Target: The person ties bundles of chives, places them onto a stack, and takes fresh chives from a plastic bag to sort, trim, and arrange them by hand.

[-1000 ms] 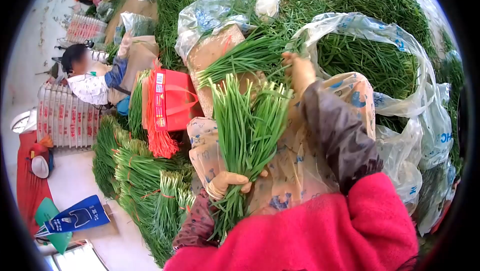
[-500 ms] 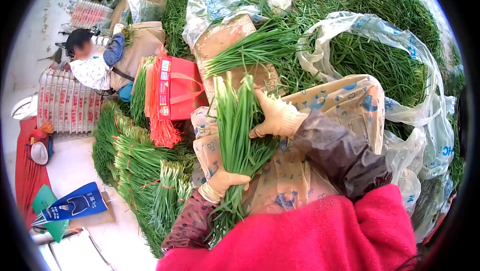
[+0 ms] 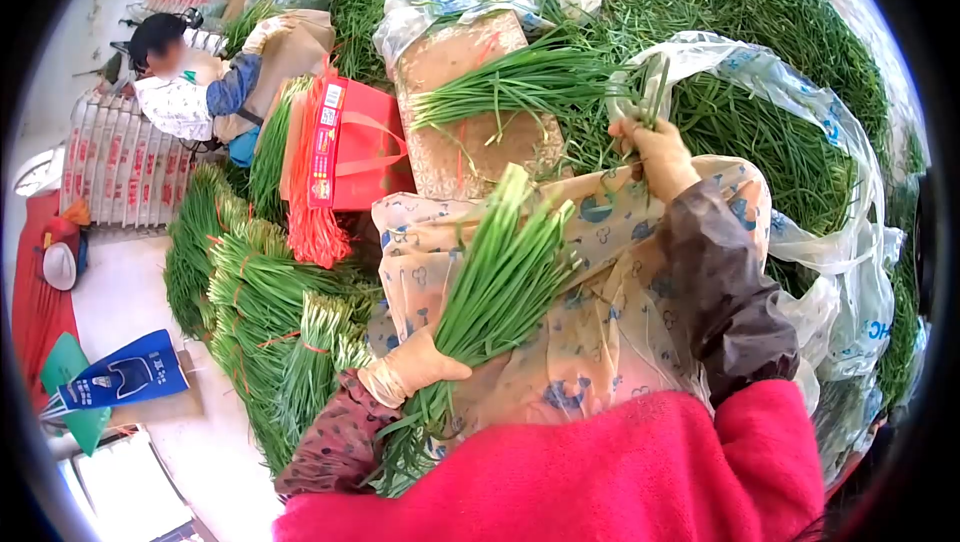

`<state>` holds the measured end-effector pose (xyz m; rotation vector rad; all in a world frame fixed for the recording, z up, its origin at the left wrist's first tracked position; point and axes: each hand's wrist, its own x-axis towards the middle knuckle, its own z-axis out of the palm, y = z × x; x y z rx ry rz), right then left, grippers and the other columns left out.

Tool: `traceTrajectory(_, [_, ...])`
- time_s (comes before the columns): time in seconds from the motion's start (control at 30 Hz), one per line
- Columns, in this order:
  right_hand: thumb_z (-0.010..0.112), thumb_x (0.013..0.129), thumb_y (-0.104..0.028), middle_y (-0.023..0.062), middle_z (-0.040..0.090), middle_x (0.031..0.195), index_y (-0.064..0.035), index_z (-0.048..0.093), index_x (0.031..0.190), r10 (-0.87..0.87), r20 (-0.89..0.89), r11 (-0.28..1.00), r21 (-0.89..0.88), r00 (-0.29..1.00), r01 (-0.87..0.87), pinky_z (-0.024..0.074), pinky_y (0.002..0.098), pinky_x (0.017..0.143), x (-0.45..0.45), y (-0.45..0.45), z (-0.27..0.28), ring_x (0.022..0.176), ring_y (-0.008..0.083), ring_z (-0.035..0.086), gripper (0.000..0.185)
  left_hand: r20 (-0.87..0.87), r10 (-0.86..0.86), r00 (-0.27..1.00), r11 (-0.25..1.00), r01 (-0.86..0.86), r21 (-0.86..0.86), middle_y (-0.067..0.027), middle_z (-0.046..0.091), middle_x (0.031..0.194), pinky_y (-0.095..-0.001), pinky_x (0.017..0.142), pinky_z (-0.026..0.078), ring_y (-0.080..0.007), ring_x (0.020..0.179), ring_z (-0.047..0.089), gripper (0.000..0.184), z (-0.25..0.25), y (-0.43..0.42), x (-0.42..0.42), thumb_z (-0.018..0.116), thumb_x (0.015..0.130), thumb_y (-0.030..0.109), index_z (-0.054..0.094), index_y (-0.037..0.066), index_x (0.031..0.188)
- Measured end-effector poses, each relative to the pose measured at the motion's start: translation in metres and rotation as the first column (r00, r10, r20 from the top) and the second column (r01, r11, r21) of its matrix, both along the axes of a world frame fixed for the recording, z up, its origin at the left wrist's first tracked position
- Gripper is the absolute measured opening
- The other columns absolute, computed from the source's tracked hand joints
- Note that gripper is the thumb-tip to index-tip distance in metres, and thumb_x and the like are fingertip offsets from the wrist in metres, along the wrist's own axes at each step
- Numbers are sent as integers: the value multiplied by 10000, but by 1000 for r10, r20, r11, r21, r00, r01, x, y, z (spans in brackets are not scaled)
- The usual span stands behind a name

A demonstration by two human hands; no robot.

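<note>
My left hand (image 3: pixel 420 367), in a pale glove, is closed around the leafy lower part of a bunch of chives (image 3: pixel 510 292). The bunch slants over my patterned plastic apron (image 3: pixel 590 342), its pale cut ends pointing up and away. Off to the right, my gloved right hand (image 3: pixel 657 154) is closed on a few loose green chive blades (image 3: pixel 655 92), close to the rim of an open clear plastic bag (image 3: pixel 690 47). Another pile of chives (image 3: pixel 510 87) lies across a tan board (image 3: pixel 420 62) in front of me.
Tied chive bundles (image 3: pixel 265 292) are stacked at the left, below a red box (image 3: pixel 365 152) with red ties (image 3: pixel 318 237). Loose greens (image 3: pixel 800 22) spread at the back right. Another person (image 3: pixel 195 97) sits at the upper left near stacked crates (image 3: pixel 125 162).
My right hand has left the bunch and moved up and right, now holding a few blades. The bunch has tilted to the right in my left hand.
</note>
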<state>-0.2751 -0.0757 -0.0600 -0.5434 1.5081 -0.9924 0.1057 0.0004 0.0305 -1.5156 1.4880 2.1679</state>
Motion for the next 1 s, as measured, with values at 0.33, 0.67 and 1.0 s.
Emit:
traceTrajectory(0.33, [637, 810, -281, 96, 658, 941, -130, 637, 1046, 440, -845, 528, -30, 304, -849, 494, 414, 798, 93, 24, 67, 913, 299, 633, 281, 531, -244, 812, 743, 508, -435, -240, 647, 1027, -429, 756, 522, -395, 907, 644, 883, 39, -17, -38, 611, 759, 104, 194, 305, 1511])
traceTrajectory(0.67, [578, 919, -182, 106, 701, 881, -54, 614, 1144, 239, -328, 934, -179, 914, -308, 508, 324, 654, 61, 53, -10, 699, 200, 650, 261, 887, -125, 445, 283, 873, -397, -204, 514, 1044, -416, 519, 509, -339, 624, 610, 942, 7, -2, -16, 557, 741, -29, 210, 437, 1482])
traceTrajectory(1.0, [580, 830, -594, 165, 664, 1055, -59, 609, 1161, 682, -404, 727, 291, 609, -622, 460, 373, 907, 26, 26, 19, 1039, 300, 621, 630, 832, -69, 551, 80, 834, -546, -238, 533, 1121, -387, 515, 521, -339, 655, 609, 848, -12, 7, 1, 530, 753, -45, 354, 427, 1435])
